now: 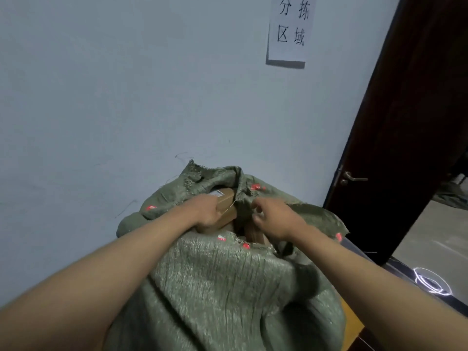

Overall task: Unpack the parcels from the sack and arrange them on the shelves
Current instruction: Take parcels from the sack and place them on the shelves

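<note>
Two bare forearms reached forward over a crumpled green woven sack [222,287] with red marks. At its frayed mouth the left hand [206,211] had its fingers wrapped around a brown cardboard parcel [226,202] that stood partly out of the sack. Just beside it, the right hand [274,219] pinched the sack's edge. Behind were a pale wall, a paper sign [290,29] and a dark wooden door [405,138].

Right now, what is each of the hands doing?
Left hand: grips a cardboard parcel in the sack's mouth.
Right hand: pinches the green sack edge.
</note>
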